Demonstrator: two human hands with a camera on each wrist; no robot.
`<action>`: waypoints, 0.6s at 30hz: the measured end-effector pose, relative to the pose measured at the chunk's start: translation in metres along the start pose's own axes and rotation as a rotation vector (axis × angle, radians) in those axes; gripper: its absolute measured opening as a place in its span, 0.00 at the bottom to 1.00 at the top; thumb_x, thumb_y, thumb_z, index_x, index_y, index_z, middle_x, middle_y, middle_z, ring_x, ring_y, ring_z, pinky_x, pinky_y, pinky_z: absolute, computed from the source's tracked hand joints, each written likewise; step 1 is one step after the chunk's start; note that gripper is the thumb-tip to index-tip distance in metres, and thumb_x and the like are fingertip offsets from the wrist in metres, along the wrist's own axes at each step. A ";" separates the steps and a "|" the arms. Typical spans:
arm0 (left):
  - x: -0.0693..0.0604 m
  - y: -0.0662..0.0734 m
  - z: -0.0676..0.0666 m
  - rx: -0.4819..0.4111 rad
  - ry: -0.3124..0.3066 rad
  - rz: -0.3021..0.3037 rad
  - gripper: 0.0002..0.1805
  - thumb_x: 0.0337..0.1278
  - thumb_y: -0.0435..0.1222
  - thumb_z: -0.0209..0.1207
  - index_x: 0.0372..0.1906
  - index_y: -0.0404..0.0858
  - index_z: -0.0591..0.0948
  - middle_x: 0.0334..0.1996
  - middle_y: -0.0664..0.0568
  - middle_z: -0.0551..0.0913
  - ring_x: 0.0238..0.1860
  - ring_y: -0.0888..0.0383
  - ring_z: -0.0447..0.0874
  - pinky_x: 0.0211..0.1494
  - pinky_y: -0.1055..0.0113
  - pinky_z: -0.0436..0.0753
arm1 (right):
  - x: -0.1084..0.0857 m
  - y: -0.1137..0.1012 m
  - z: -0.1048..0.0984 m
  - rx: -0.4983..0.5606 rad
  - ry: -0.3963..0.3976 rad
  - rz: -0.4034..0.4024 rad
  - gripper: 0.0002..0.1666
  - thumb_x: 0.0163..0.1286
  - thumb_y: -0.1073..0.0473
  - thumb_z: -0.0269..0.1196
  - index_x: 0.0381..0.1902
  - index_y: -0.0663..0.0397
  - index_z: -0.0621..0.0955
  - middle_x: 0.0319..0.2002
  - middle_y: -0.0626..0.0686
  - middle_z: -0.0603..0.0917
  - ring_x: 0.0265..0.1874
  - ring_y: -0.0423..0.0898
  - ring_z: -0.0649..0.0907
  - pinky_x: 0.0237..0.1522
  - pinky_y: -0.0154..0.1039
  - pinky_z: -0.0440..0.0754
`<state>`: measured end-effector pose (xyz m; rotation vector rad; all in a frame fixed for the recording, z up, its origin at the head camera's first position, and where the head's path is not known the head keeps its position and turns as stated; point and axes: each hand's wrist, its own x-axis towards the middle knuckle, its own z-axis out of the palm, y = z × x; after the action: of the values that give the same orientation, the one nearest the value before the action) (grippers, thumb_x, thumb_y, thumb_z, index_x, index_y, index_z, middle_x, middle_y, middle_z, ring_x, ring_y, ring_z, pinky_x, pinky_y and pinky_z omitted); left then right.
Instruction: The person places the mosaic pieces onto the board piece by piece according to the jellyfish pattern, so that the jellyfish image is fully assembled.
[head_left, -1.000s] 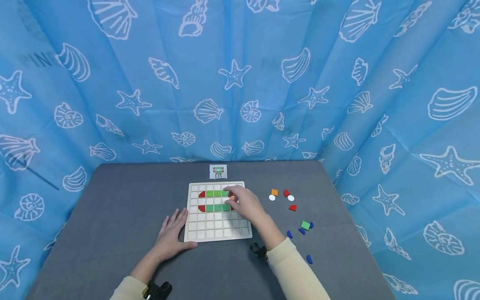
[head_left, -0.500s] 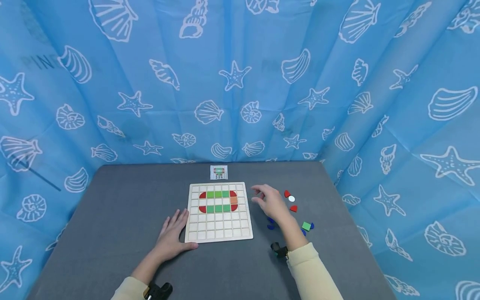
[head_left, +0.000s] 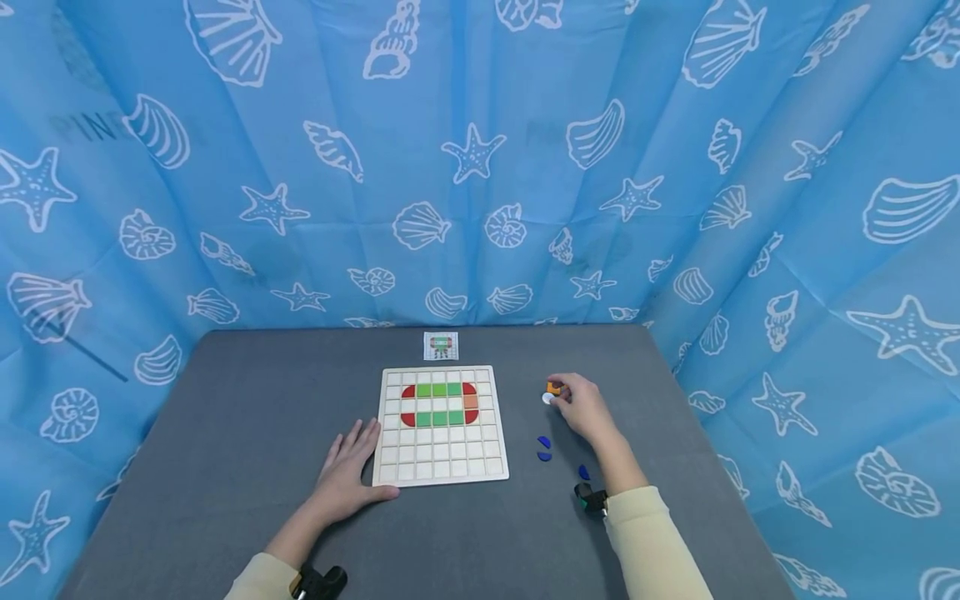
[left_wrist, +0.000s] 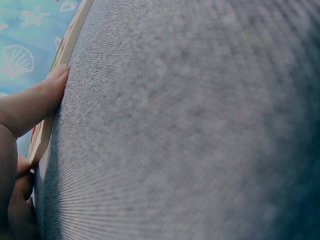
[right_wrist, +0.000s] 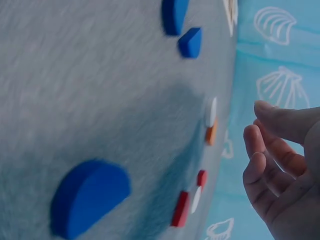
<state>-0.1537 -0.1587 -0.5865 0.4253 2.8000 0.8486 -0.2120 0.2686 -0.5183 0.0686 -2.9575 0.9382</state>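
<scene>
My left hand [head_left: 347,475] rests against the lower left corner of a white gridded board [head_left: 442,455], fingers along its left side and thumb at its front edge. In the left wrist view the thumb [left_wrist: 35,107] touches the board's rim [left_wrist: 74,32]. On the grid lie green squares [head_left: 439,418], red quarter-rounds [head_left: 408,419] and an orange square [head_left: 470,402], forming two rows joined at the right. My right hand [head_left: 588,410] is over a loose orange square [head_left: 554,387] and white disc [head_left: 547,398]. The right wrist view shows its fingers loosely bent, holding nothing, apart from the pieces.
A small picture card [head_left: 441,346] lies behind the board. Blue half-rounds [head_left: 543,442] are scattered right of the board. Red pieces [right_wrist: 180,209] and another white disc [right_wrist: 196,199] lie on the grey cloth, hidden behind the right hand in the head view. A blue shell-print curtain [head_left: 472,250] hangs behind.
My right hand has moved right, off the board to the loose pieces, leaving the orange square between the red ones at the right uncovered. The left hand stays at the board's corner.
</scene>
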 end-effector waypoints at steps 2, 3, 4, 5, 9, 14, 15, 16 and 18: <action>0.001 0.000 0.000 -0.001 0.001 -0.001 0.69 0.41 0.69 0.69 0.81 0.38 0.51 0.81 0.44 0.50 0.82 0.40 0.40 0.79 0.37 0.39 | 0.001 0.005 -0.001 0.001 -0.008 0.014 0.24 0.67 0.67 0.68 0.61 0.57 0.81 0.53 0.59 0.83 0.42 0.50 0.84 0.43 0.48 0.85; 0.001 0.000 0.000 -0.001 0.002 -0.002 0.69 0.41 0.69 0.69 0.81 0.38 0.51 0.81 0.44 0.50 0.82 0.40 0.40 0.79 0.38 0.39 | 0.002 0.008 -0.001 -0.002 -0.014 0.020 0.24 0.67 0.68 0.68 0.61 0.57 0.81 0.54 0.59 0.83 0.42 0.50 0.85 0.42 0.47 0.85; 0.001 0.001 0.000 -0.002 0.003 -0.003 0.69 0.40 0.69 0.69 0.81 0.38 0.51 0.81 0.44 0.50 0.82 0.40 0.40 0.79 0.38 0.39 | 0.003 0.010 0.000 -0.007 -0.018 0.028 0.24 0.67 0.68 0.68 0.61 0.57 0.81 0.54 0.59 0.83 0.42 0.50 0.85 0.42 0.47 0.85; 0.001 0.001 0.000 -0.003 0.005 -0.003 0.69 0.40 0.69 0.69 0.81 0.38 0.51 0.81 0.44 0.51 0.82 0.40 0.40 0.79 0.38 0.39 | 0.004 0.012 0.000 -0.014 -0.023 0.034 0.24 0.66 0.68 0.68 0.61 0.58 0.81 0.54 0.60 0.82 0.41 0.50 0.85 0.42 0.47 0.85; 0.000 0.001 0.000 -0.006 0.009 0.003 0.68 0.40 0.69 0.69 0.81 0.37 0.52 0.81 0.44 0.51 0.82 0.39 0.40 0.79 0.38 0.39 | 0.014 0.019 0.003 -0.068 -0.043 0.051 0.25 0.66 0.69 0.68 0.61 0.59 0.81 0.56 0.61 0.81 0.40 0.49 0.83 0.42 0.47 0.84; -0.001 0.000 0.000 -0.002 0.006 -0.002 0.68 0.41 0.69 0.69 0.81 0.38 0.52 0.81 0.44 0.51 0.82 0.40 0.40 0.79 0.38 0.39 | 0.024 0.021 0.005 -0.131 -0.087 0.041 0.25 0.67 0.70 0.66 0.63 0.60 0.80 0.59 0.64 0.80 0.48 0.56 0.82 0.51 0.53 0.82; -0.001 0.000 0.000 0.001 0.009 -0.001 0.68 0.41 0.69 0.69 0.81 0.38 0.52 0.81 0.44 0.51 0.82 0.39 0.40 0.79 0.37 0.39 | 0.026 0.021 0.005 -0.138 -0.098 0.043 0.25 0.67 0.70 0.65 0.63 0.60 0.80 0.60 0.64 0.79 0.52 0.58 0.82 0.54 0.54 0.82; 0.000 0.000 0.001 -0.001 0.008 0.000 0.68 0.41 0.69 0.68 0.81 0.38 0.52 0.81 0.45 0.51 0.82 0.40 0.40 0.79 0.38 0.39 | 0.026 0.021 0.006 -0.146 -0.108 0.039 0.25 0.68 0.70 0.65 0.63 0.61 0.80 0.60 0.64 0.79 0.55 0.60 0.81 0.57 0.56 0.81; 0.000 0.000 0.001 -0.004 0.013 0.010 0.67 0.41 0.69 0.69 0.81 0.38 0.52 0.81 0.45 0.51 0.82 0.40 0.40 0.79 0.38 0.39 | 0.027 0.022 0.005 -0.151 -0.120 0.042 0.24 0.68 0.70 0.64 0.62 0.61 0.81 0.61 0.64 0.79 0.58 0.61 0.80 0.60 0.57 0.79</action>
<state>-0.1534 -0.1582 -0.5877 0.4355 2.8100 0.8625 -0.2402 0.2824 -0.5335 0.0605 -3.1413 0.7361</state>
